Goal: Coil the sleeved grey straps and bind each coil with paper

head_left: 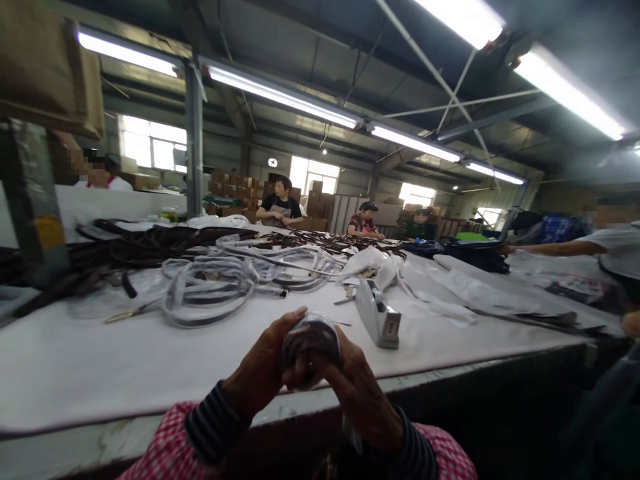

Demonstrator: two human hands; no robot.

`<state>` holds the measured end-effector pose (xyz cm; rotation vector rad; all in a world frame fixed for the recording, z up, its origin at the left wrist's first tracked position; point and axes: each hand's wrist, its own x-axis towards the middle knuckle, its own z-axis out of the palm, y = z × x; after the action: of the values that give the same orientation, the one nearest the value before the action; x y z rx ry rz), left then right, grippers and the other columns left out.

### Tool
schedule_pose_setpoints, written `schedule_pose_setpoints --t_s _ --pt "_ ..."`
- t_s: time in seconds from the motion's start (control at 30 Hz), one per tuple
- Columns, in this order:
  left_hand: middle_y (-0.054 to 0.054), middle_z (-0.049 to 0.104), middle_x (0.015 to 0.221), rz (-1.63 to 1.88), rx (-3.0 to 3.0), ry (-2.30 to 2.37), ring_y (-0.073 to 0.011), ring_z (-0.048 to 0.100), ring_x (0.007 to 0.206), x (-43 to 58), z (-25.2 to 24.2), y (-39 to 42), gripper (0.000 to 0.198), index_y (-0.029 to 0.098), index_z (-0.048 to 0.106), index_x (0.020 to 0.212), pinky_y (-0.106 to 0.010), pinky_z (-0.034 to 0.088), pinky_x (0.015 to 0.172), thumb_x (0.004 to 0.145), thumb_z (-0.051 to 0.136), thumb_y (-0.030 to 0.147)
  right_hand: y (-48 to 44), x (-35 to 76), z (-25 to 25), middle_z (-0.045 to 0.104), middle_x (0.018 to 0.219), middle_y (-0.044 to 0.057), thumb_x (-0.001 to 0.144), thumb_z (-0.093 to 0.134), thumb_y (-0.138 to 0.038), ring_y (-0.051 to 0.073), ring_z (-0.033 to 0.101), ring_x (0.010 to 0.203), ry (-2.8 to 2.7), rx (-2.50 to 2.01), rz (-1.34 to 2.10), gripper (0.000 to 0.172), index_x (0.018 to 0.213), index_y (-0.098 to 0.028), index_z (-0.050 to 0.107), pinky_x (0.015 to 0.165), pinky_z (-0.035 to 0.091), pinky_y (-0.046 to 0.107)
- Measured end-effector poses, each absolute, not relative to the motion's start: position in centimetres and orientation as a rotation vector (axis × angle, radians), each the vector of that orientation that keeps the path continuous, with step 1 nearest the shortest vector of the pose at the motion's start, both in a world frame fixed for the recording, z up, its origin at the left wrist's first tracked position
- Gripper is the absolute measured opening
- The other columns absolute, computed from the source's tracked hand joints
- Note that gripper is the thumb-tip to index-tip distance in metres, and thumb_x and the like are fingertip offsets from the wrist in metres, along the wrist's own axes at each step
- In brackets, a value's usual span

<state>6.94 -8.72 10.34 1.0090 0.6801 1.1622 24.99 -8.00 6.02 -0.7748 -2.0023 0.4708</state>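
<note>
Tabletop [100,367]: pale, smooth covering, its near edge running beneath the hands.
Left hand [265,357]: curled round one side of the roll, thumb along its top.
Right hand [350,373]: wrapped round the other side, fingers bent across the front.
Roll [316,330]: between both palms, above the near edge; dark and rounded, with a shiny, see-through wrapping.
Tape dispenser [370,317]: just beyond the right hand, grey, hard and wedge-like, in the way on that side.
Looped straps [243,287]: ahead and to the left of the hands, flat grey bands in crinkly clear plastic, coiled in overlapping rings.
Dark strips [140,243]: heaped behind those loops, long, brown and bendy.
Plastic bags [465,287]: farther off to the right, thin, creased and whitish.
Metal post [194,140]: upright, far left beyond the heap.
Co-worker [280,203]: across the table, dark shirt.
Cartons [233,187]: farthest, square brown stacks.
</note>
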Motion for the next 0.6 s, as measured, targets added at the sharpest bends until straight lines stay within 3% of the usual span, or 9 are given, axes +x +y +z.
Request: schedule_pose_setpoints --t_s 0.13,0.23,0.33,0.43,0.5,0.6 --pt "0.004 0.051 0.048 1.262 0.91 0.71 -0.0082 0.04 0.042 7.4 8.1 -7.9 0.051 0.017 0.055 0.059 -0.021 0.03 0.042 0.078 0.072 0.061 -6.6 25.6 2.1 0.055 0.142 0.01 0.099 0.054 -0.041 0.033 0.053 0.132 -2.076 -0.739 0.216 0.058 0.151 -0.034 0.031 0.11 0.048 0.051" --pt "0.002 0.052 0.053 1.287 0.957 0.77 -0.0101 0.043 0.048 7.4 7.0 -7.7 0.055 0.017 0.054 0.059 -0.022 0.035 0.047 0.081 0.067 0.065 -6.5 25.5 1.2 0.056 0.138 0.012 0.101 0.049 -0.036 0.031 0.059 0.125 -2.09 -0.708 0.023 0.062 0.154 -0.031 0.017 0.1 0.056 0.046" --pt "0.003 0.055 0.061 1.397 1.147 0.871 -0.0113 0.045 0.056 6.2 6.8 -7.2 0.047 0.016 0.058 0.066 -0.023 0.037 0.054 0.084 0.068 0.059 -6.8 25.0 3.1 0.063 0.12 0.012 0.1 0.047 -0.03 0.027 0.066 0.106 -2.118 -0.754 -0.081 0.044 0.141 -0.022 0.033 0.084 0.06 0.038" --pt "0.001 0.062 0.075 1.302 1.529 0.897 -0.0152 0.052 0.073 4.0 8.1 -6.6 0.039 0.017 0.066 0.078 -0.026 0.043 0.071 0.094 0.058 0.052 -6.5 24.4 6.6 0.064 0.094 0.007 0.095 0.051 -0.017 0.022 0.065 0.078 -2.272 -0.892 -0.186 0.011 0.106 -0.019 0.049 0.064 0.056 0.031" --pt "-0.002 0.067 0.089 1.098 1.776 0.894 -0.0192 0.056 0.085 2.6 9.9 -6.0 0.038 0.018 0.07 0.091 -0.029 0.044 0.079 0.098 0.051 0.051 -5.7 23.9 9.1 0.061 0.09 0.006 0.091 0.053 -0.011 0.022 0.061 0.076 -2.376 -0.911 -0.41 0.01 0.094 -0.019 0.049 0.056 0.049 0.031" --pt "-0.002 0.068 0.104 0.876 2.062 0.933 -0.0215 0.058 0.092 1.4 12.7 -4.8 0.036 0.021 0.068 0.11 -0.03 0.044 0.079 0.091 0.063 0.051 -3.9 23.1 11.5 0.059 0.093 0.008 0.095 0.046 -0.008 0.024 0.058 0.082 -2.434 -0.813 -0.799 0.011 0.098 -0.017 0.051 0.053 0.042 0.03"
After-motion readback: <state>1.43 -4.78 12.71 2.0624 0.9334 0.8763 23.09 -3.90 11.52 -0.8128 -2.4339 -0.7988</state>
